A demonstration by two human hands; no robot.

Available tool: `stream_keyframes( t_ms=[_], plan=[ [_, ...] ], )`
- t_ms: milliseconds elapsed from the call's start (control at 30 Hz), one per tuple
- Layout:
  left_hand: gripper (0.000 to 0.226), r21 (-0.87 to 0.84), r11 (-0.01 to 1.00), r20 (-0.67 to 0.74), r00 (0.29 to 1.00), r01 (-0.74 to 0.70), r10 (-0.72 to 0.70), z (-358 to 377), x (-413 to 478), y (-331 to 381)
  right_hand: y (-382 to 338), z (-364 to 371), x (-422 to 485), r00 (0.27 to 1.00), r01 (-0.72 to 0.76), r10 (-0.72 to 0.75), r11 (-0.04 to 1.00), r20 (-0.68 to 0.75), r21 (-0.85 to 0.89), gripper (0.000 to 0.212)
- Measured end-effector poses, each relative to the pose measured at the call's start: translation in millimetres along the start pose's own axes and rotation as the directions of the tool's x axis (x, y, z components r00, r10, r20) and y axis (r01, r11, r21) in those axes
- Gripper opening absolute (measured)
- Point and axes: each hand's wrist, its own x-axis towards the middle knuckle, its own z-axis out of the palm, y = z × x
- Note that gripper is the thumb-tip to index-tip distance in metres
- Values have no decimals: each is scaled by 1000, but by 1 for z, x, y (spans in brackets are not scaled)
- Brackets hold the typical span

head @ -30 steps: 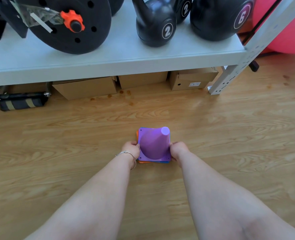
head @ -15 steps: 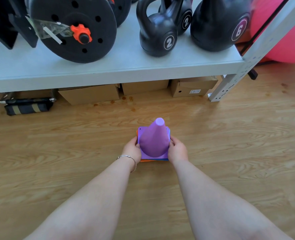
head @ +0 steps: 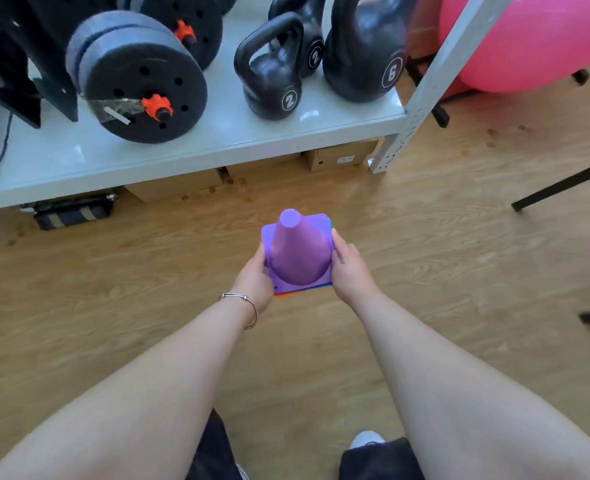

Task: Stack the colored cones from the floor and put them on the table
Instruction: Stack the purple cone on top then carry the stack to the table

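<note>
Wood floor [head: 459,258] fills most of the view. White surface [head: 217,140] across the top carries dumbbell plates [head: 141,81] and three kettlebells; front ones marked 2 [head: 272,74] and 6 [head: 366,50]. Pink ball [head: 535,39] at right. Cardboard boxes [head: 338,157] sit under the surface, contents hidden. Cone stack [head: 298,252], purple on top with blue and orange base edges showing below, is above the floor in front of the surface. Left hand [head: 255,278] and right hand [head: 350,268] clamp its base from both sides. Bracelet [head: 243,306] on left wrist.
</note>
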Motion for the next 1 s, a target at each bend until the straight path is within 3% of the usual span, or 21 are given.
stream_keyframes(
  t_ms=[200,267,367,567,767,867,1000],
  plan=[
    [45,-323,946,-153,985,22,-75,-5,-104,72,-67,-61,-107,999,18,-9,973,-41,229,43],
    [45,-397,918,-173,983,-17,-56,-8,-136,99,-91,-77,-141,999,29,-14,955,-51,295,37],
    [50,-463,882,-186,983,-90,3,-15,-188,146,-130,-106,-188,994,29,15,919,-109,392,49],
    [50,-413,892,-211,972,-185,104,-47,-280,235,-216,-183,-273,986,145,-95,898,-138,415,63],
    [70,-314,932,-144,979,-182,142,-82,-363,321,-272,-251,-334,978,205,-172,895,-116,397,43],
    [67,-259,950,-130,981,-173,143,-92,-396,357,-295,-279,-356,973,229,-206,915,-103,332,43],
    [80,-263,954,-144,984,-141,106,-99,-419,389,-327,-301,-374,956,290,-273,936,-111,197,43]
  ],
)
